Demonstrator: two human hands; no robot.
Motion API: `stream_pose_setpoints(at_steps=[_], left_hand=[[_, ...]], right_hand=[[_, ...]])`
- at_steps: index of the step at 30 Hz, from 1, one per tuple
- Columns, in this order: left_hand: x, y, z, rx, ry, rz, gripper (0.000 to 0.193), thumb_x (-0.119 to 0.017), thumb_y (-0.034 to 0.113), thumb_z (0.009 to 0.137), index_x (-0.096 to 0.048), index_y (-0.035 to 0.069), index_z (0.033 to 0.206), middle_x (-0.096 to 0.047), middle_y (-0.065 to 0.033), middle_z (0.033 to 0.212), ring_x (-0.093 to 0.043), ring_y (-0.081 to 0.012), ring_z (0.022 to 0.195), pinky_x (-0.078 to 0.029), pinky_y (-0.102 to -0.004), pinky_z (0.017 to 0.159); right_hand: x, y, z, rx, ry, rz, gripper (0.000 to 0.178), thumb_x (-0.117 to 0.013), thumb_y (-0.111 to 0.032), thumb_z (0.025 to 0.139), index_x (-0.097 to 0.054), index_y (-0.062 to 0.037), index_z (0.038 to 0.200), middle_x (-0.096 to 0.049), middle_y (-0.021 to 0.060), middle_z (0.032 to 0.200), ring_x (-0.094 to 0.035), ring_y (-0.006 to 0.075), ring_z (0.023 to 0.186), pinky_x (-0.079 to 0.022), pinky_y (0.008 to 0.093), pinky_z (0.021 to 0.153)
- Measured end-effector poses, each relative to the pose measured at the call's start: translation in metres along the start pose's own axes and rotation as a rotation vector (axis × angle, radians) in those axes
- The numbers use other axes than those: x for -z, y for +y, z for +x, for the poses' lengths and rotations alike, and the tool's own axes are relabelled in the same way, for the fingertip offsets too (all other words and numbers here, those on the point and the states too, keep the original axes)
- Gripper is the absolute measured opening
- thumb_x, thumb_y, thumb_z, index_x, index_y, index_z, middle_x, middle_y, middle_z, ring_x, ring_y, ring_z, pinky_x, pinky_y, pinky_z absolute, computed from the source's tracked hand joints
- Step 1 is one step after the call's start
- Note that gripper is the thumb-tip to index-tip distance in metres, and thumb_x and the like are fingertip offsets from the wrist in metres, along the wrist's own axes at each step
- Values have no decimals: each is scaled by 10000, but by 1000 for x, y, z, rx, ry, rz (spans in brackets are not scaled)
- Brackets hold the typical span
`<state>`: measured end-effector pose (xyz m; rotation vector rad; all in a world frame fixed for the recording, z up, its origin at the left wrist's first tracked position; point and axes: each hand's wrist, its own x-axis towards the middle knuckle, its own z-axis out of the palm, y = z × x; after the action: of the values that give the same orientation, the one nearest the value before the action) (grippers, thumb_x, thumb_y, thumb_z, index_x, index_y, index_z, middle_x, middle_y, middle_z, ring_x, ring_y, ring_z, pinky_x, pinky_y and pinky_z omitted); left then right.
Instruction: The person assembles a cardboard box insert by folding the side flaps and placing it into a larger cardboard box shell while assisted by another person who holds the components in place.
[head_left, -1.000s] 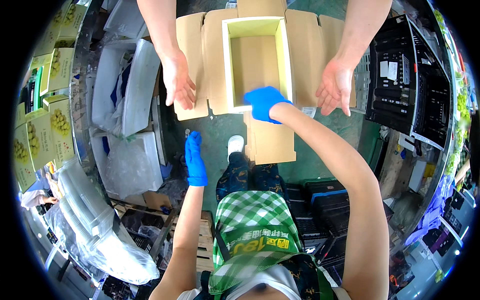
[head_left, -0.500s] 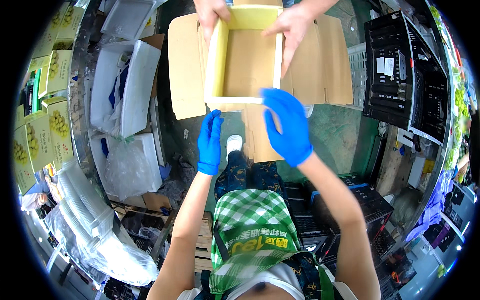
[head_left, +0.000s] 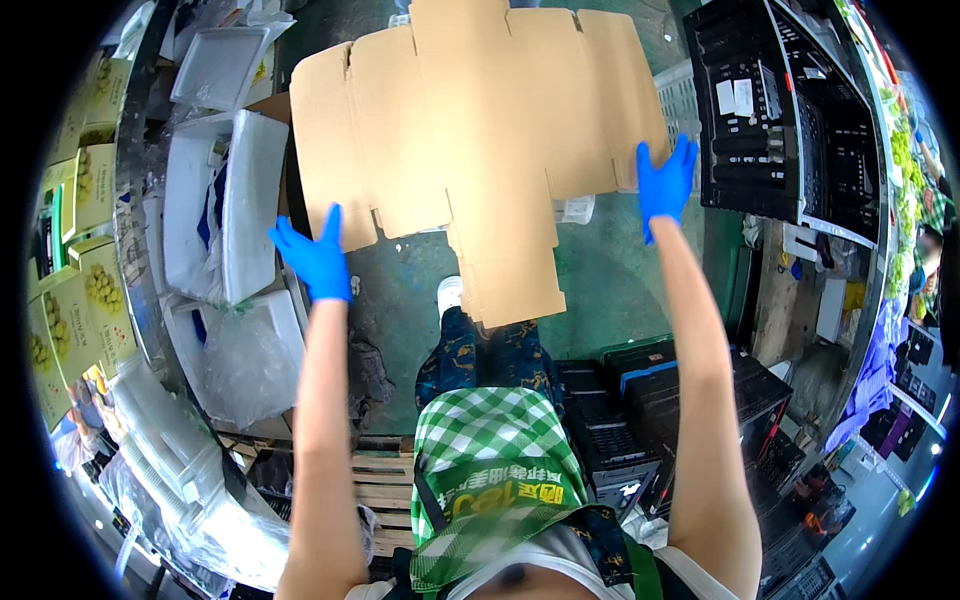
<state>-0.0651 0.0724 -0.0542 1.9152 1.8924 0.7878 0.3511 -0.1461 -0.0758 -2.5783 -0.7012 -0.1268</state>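
Note:
A flat, unfolded brown cardboard box blank [head_left: 480, 130] lies in front of me, its long flap pointing toward my feet. My left hand [head_left: 316, 257], in a blue glove, is at the blank's near left corner with thumb and fingers spread. By the right edge of the blank is my right hand [head_left: 665, 188], gloved the same way, its fingers apart. Neither hand holds anything. Whether the fingertips touch the cardboard I cannot tell.
White foam boxes [head_left: 255, 200] with plastic film stand on the left, beside pale green printed fruit cartons [head_left: 105, 285]. To the right are a black crate [head_left: 745, 110] and stacked black crates [head_left: 700, 400] nearer me. A wooden pallet [head_left: 385, 490] lies below my left arm.
The yellow-sided open box, held by another person's hands, is gone from above the blank, and those hands are out of view. My hands have moved apart to the blank's two sides.

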Motion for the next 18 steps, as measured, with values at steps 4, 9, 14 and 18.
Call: stream_pose_setpoints(at_steps=[4, 9, 14, 18], left_hand=[[-19, -45, 69, 200, -620, -408, 813, -651, 460, 814, -336, -63, 1351, -435, -197, 1341, -428, -288, 1227, -333, -368, 1023], [-19, -46, 77, 253, -536, -264, 694, -611, 449, 847, -414, -24, 1316, -503, -155, 1278, -485, -251, 1152, -372, -338, 971], [37, -11, 82, 246, -562, -97, 523, -640, 372, 847, -541, -21, 1176, -636, -141, 1034, -610, -216, 929, -465, -310, 821], [68, -14, 84, 718, -759, -598, 403, -686, 269, 813, -590, 29, 1122, -658, -91, 952, -649, -202, 816, -512, -321, 772]], right_hand=[[-20, 29, 61, -426, -421, 47, 788, -622, -514, 794, -399, 31, 1317, -453, 251, 1322, -464, 370, 1204, -384, 423, 994], [-18, 43, 60, -281, -582, 326, 692, -593, -499, 817, -480, 12, 1269, -553, 206, 1233, -541, 328, 1130, -429, 401, 929], [56, 15, 49, -302, -649, 125, 604, -597, -465, 828, -556, 11, 1196, -624, 187, 1116, -608, 285, 1024, -459, 384, 866], [80, 8, 39, -718, -1005, 668, 567, -677, -449, 800, -584, -26, 1166, -647, 84, 1055, -628, 171, 924, -491, 328, 824]])
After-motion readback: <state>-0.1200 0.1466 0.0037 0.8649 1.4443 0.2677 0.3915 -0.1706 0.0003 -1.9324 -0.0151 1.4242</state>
